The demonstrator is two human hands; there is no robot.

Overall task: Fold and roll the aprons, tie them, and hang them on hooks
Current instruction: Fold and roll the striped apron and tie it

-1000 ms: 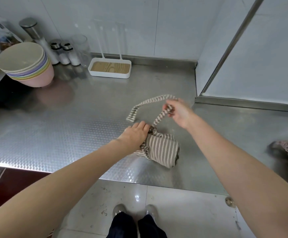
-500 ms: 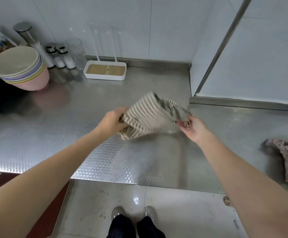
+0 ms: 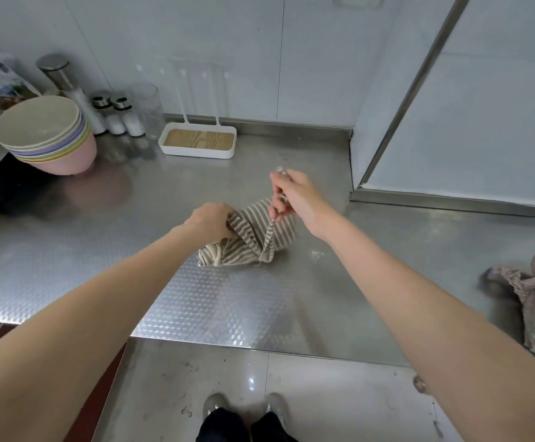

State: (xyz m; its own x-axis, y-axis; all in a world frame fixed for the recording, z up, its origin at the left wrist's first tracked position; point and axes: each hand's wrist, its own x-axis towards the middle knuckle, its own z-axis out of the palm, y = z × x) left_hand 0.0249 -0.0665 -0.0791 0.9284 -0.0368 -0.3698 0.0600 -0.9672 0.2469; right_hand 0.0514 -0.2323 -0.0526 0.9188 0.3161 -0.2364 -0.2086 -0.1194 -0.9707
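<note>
1. Steel counter (image 3: 339, 301): shiny metal, embossed with small diamonds toward its front edge, smooth behind.
2. Striped apron (image 3: 244, 240) on the counter: soft woven cloth, matt.
3. White tray (image 3: 198, 152) at the counter's back: glossy rim, wood-grain base.
4. Stacked bowls (image 3: 49, 135), counter's left: matt.

Light: bright, even, soft, no single source visible
Glare: pale sheen on the steel table (image 3: 170, 301) front edge; small highlight on the floor (image 3: 252, 382)
Shadows: faint, soft
Distortion: wide-angle bending at edges, forearms stretched
Sharpness: slightly soft throughout
</note>
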